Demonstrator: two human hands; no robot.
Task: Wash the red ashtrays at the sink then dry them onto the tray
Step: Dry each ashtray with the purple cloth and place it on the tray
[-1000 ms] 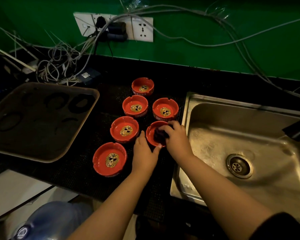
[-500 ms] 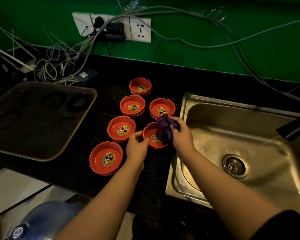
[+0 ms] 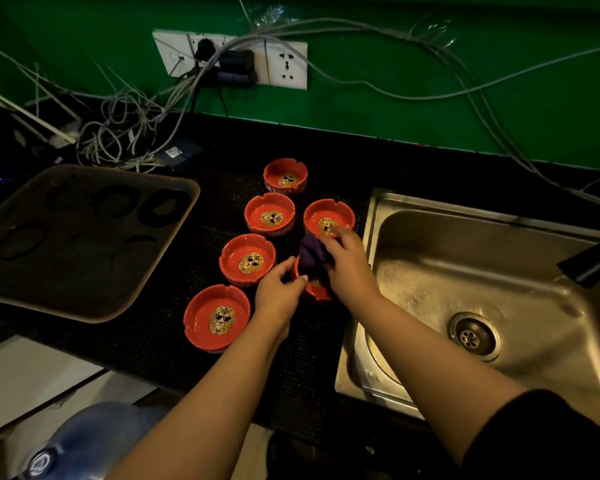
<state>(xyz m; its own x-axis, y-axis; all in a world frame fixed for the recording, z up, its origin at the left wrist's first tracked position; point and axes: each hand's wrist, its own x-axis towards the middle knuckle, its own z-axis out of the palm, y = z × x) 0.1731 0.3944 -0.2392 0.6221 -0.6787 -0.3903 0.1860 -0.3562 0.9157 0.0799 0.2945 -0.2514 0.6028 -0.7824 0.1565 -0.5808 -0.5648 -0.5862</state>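
Right hand (image 3: pixel 347 268): fingers curled round a bunched purple cloth (image 3: pixel 310 252), pinching it at the top; the cloth's lower end hangs into the nearest red ashtray (image 3: pixel 314 289). Left hand (image 3: pixel 278 292): thumb and fingers curved round that ashtray's near-left rim, gripping it. The ashtray looks tilted, its left side raised; whether its base touches the mat cannot be told, both hands covering most of it.

Five more red ashtrays sit upright on the black mat (image 3: pixel 160 327), each with a gold emblem in the bowl: one at front left (image 3: pixel 217 318), one behind it (image 3: pixel 248 259), one further back (image 3: pixel 270 214), one at the far end (image 3: pixel 285 176), one just beyond the right hand's fingertips (image 3: pixel 328 216), near the sink's left rim.

Steel sink (image 3: pixel 430 278) to the right, drain (image 3: pixel 473 336) in its floor. Brown tray (image 3: pixel 84 271) to the left, well apart from the ashtrays, dark ring marks on its surface. Behind: green wall, white socket plate (image 3: pixel 284 65), tangled grey cables (image 3: pixel 118 140).
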